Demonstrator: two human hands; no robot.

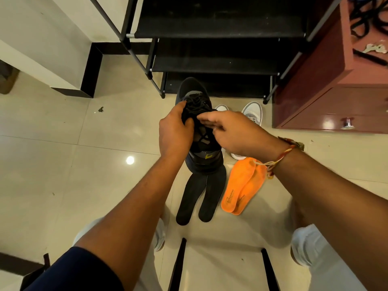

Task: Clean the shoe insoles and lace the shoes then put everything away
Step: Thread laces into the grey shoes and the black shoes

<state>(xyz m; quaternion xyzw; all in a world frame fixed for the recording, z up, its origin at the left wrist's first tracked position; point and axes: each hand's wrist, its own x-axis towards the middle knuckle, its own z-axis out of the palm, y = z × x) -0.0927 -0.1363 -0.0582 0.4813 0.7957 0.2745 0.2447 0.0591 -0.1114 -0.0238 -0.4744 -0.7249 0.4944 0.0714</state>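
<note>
Hands met on the black shoe, which you held in the air above the floor, its toe pointing toward the black shoe rack. Your left hand was curled around the shoe's near-left side, fingers wrapped over the upper and the thumb pressed by the bunched black laces. Your right hand came in from the other side, its fingertips pinching at the laces over the tongue; whether it gripped a lace end or only the fabric could not be told.

Below the shoe, toward you, two black insoles lay side by side on the floor, touching along their length. Just right of them, two orange insoles lay overlapped. Beyond the shoe on its right, a pair of light grey shoes stood near the foot of the rack, partly hidden by your right hand.

Right of the shoe stood a maroon cabinet, its edge close to the rack's right post. Left of the shoe, open floor ran toward a wall corner.
</note>
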